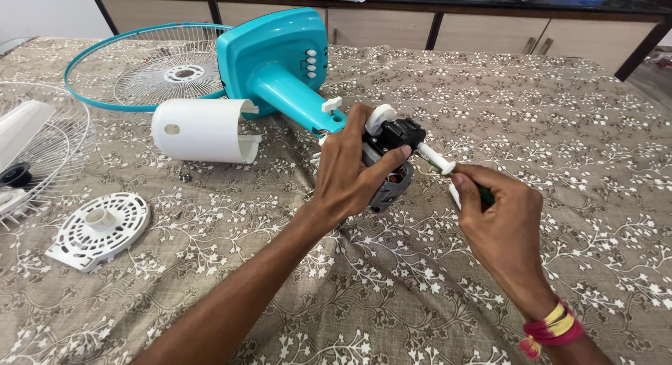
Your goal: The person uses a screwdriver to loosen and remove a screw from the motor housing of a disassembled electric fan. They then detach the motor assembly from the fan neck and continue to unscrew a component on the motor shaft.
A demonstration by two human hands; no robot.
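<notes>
A dismantled table fan lies on a patterned cloth. My left hand [350,169] grips the exposed fan motor [393,162], a black and grey unit joined to the teal stand [280,67] lying on its side. My right hand [500,221] holds a green-handled screwdriver [483,194] whose tip points at the motor's white shaft [434,157].
A white cylindrical motor cover [203,130] rests left of the stand. Behind it lies a teal-rimmed wire grille [140,67]. Another white grille with a blade [35,144] sits at the far left, and a white vented plate [101,228] lies nearer. Cabinets [490,32] stand beyond.
</notes>
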